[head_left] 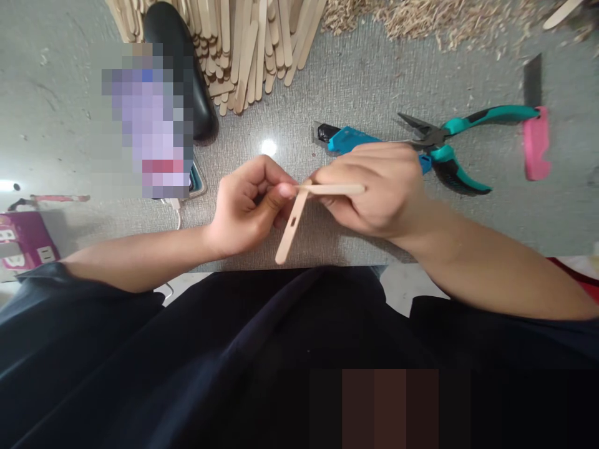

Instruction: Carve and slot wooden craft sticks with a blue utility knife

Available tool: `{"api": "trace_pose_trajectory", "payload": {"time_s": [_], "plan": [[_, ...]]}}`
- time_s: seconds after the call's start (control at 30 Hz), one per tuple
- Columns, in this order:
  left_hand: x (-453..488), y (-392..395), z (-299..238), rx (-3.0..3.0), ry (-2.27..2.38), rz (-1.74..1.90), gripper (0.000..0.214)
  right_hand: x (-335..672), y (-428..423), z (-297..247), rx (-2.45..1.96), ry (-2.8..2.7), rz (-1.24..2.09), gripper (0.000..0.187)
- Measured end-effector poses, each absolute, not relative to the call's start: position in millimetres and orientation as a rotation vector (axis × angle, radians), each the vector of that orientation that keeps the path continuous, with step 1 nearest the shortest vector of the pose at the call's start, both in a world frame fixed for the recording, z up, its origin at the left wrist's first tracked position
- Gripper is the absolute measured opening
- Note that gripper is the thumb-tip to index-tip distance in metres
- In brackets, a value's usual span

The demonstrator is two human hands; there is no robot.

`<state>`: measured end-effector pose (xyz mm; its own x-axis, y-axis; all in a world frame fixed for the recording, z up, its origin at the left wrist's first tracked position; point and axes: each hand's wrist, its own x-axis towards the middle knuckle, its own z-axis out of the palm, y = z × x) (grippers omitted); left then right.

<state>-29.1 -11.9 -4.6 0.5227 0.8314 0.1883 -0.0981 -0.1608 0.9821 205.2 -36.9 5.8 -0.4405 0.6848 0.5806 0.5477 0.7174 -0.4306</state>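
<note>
Two wooden craft sticks cross in front of me. The slotted craft stick [287, 240] slants down toward the table's front edge, with a small rectangular hole cut through it. The other craft stick [339, 189] points right, across the front of my right hand, and its narrow left end meets the slotted one near its top. My left hand [248, 209] pinches that narrow end between thumb and finger. My right hand [374, 184] is closed around the upper end of the slotted stick; its fingertips are mostly hidden.
Behind my right hand lie a blue utility knife [353, 138] and teal-handled pliers [440, 140]. A pink cutter [536, 146] lies farther right. Many craft sticks [253, 56] are piled at the back, beside a black case [182, 68] and wood shavings [421, 22]. A blurred phone-like object [150, 125] is left.
</note>
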Motion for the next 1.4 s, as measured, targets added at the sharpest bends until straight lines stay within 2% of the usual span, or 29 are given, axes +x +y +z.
{"api": "trace_pose_trajectory", "payload": {"time_s": [0.17,0.3,0.47,0.57,0.73,0.97,1.4], "plan": [[-26.6,-14.1,-10.1,1.516,0.808,0.947,0.04,205.3,-36.7,12.6,-1.161,-1.862,0.195,0.032],[-25.7,-14.0,-8.0,1.548,0.768,0.995,0.031,203.1,-37.6,9.0,-0.982,-1.968,-0.113,0.015],[-27.3,-14.7,-2.8,1.633,0.7,0.95,0.028,203.2,-38.8,7.8,-0.834,-2.179,-0.274,0.011],[-29.5,-16.8,-1.8,1.716,0.724,0.974,0.023,207.1,-40.2,14.8,-0.736,-2.285,-0.262,0.008],[-31.9,-20.8,3.2,1.889,0.699,1.029,0.015,213.9,-46.0,23.8,-0.591,-2.337,-0.267,0.014],[-31.8,-27.0,2.5,2.046,0.634,1.109,0.018,212.4,-49.7,30.1,-0.466,-2.363,-0.262,0.024],[-31.2,-39.0,-8.0,2.187,0.62,1.236,0.016,212.5,-48.2,27.4,-0.345,-2.363,-0.291,0.027]]}}
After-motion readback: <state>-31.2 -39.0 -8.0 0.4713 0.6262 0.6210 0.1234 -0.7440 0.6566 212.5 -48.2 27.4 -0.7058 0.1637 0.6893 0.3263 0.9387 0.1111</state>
